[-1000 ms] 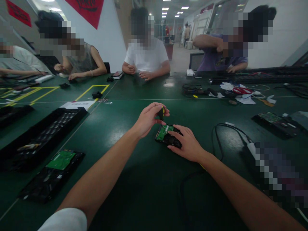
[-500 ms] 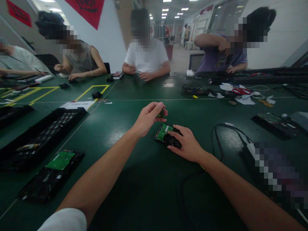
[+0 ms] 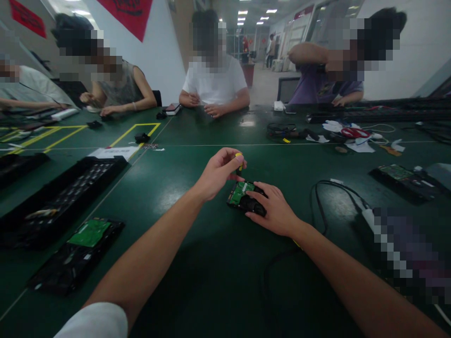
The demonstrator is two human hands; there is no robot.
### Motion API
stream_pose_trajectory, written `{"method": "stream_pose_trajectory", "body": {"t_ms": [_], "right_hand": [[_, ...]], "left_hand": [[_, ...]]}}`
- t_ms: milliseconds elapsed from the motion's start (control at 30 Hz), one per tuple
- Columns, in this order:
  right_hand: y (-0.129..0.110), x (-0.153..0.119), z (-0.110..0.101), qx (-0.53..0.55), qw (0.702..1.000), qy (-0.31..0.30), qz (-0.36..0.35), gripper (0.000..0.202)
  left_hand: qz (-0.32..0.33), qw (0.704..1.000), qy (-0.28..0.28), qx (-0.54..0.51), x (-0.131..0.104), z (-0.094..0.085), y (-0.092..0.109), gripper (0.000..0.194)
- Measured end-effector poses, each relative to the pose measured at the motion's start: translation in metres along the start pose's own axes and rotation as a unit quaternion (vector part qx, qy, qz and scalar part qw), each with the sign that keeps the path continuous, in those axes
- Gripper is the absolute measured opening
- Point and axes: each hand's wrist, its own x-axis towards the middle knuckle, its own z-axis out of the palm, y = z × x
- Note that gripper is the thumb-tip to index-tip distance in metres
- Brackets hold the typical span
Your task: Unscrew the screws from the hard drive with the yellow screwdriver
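Observation:
Between the thumb and fingers of my left hand [image 3: 219, 172] is a short screwdriver [image 3: 239, 157] with a yellow and black handle, held upright at the far edge of a hard drive [image 3: 241, 191]. Whether its tip touches the drive I cannot tell. The drive lies on the green table, its green circuit board facing up. My right hand [image 3: 276, 209] grips the drive from the right, fingers over its black body and thumb at the near side.
A second hard drive [image 3: 89, 234] lies at the near left, beside a long black tray [image 3: 105, 171]. Another drive [image 3: 401, 177] is on the right. A black cable [image 3: 313, 202] curves near my right forearm. Across the table [image 3: 197, 281] sit several people.
The screwdriver has turned upright in my left hand, so its yellow top now shows above the thumb. My right hand and the hard drive stay in place.

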Motion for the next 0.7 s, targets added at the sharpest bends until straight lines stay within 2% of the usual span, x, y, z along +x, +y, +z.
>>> {"method": "stream_pose_trajectory", "body": {"t_ms": [167,333,700], "right_hand": [[0.0000,0.0000,0.0004,-0.001,1.000,-0.002,0.000,0.058],[0.0002,0.0003,-0.0003,0.002,1.000,-0.003,0.000,0.058],[-0.0010,0.0006,-0.0017,0.001,1.000,-0.009,0.004,0.059]], "left_hand": [[-0.025,0.999,-0.014,-0.042,-0.0018,0.0011,0.0027,0.029],[-0.023,0.997,-0.004,-0.068,0.0000,-0.0005,0.0017,0.027],[0.019,0.998,0.027,0.061,0.0001,0.0037,-0.0030,0.035]]}}
